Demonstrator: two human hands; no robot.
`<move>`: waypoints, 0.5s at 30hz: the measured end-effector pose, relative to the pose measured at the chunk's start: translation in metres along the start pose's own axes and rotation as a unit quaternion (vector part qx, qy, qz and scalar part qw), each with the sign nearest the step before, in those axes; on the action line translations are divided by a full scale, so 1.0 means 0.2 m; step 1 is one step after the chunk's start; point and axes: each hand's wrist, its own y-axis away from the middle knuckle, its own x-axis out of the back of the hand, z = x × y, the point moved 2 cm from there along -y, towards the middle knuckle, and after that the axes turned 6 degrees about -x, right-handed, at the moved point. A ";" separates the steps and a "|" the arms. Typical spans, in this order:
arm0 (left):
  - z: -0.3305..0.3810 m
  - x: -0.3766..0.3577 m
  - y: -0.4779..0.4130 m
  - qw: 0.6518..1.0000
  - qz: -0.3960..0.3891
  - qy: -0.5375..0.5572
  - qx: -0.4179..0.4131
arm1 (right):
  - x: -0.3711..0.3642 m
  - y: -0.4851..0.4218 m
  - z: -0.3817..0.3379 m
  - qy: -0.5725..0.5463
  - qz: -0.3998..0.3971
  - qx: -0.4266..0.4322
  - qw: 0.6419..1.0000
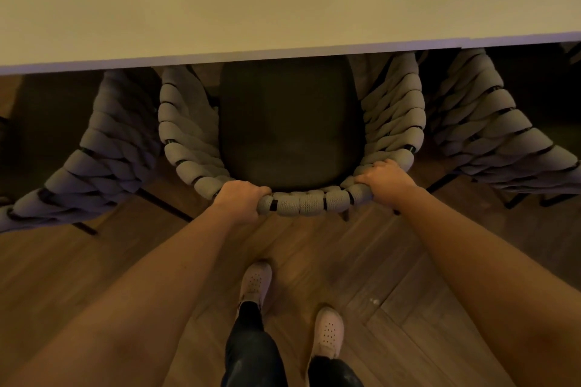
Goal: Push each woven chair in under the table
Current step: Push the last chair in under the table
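Person's standing right behind the middle woven chair (180, 135), both arms stretched out over it. Left hand (240, 199) is wrapped over the top of the curved backrest, fingers curled round the rim. Right hand (383, 177) grips the same rim a bit further round, fingers over the top. So both hands clamp the backrest, w/ a stretch of bare woven rim between them.

Chair's front is already under the table (283, 3): the dark seat cushion (289, 129) runs in beneath the table edge, but most of the cushion and the whole back loop stick out on this side. Chair on the left (94, 160) and chair on the right (490, 122) sit close either side, fronts under the edge too, backs splaying out. The right one's v. near the middle chair's arm; can't tell if they touch.

Step in hand, I'd say: pushing the middle one in, approx halfway. Next move prob calls for a straight, even shove fwd from both hands so it doesn't twist into the neighbours, plus a step fwd. Shoes (256, 283) are staggered on the wood floor (408, 261), left foot ahead. Whether the woven arms clear the underside of the tabletop I can't tell from here. Legs may drag on the wood, so easing weight off the back might help. The other 2 look like they could go further in as well
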 end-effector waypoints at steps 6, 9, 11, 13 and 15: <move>0.00 0.02 -0.03 1.000 0.006 0.014 -0.009 | 0.03 -0.02 0.04 0.011 0.005 0.022 1.000; -0.01 0.01 -0.03 1.000 0.008 0.016 -0.011 | 0.03 -0.02 0.04 0.020 0.005 0.026 0.999; -0.01 0.00 -0.04 1.000 0.011 0.013 -0.012 | 0.03 -0.02 0.04 0.021 0.004 0.025 0.999; -0.02 0.00 -0.04 1.000 0.010 0.010 -0.016 | 0.03 -0.03 0.05 0.024 0.004 0.026 0.999; -0.02 0.00 -0.05 1.000 0.000 0.015 -0.017 | 0.02 -0.04 0.05 0.031 0.011 0.024 0.999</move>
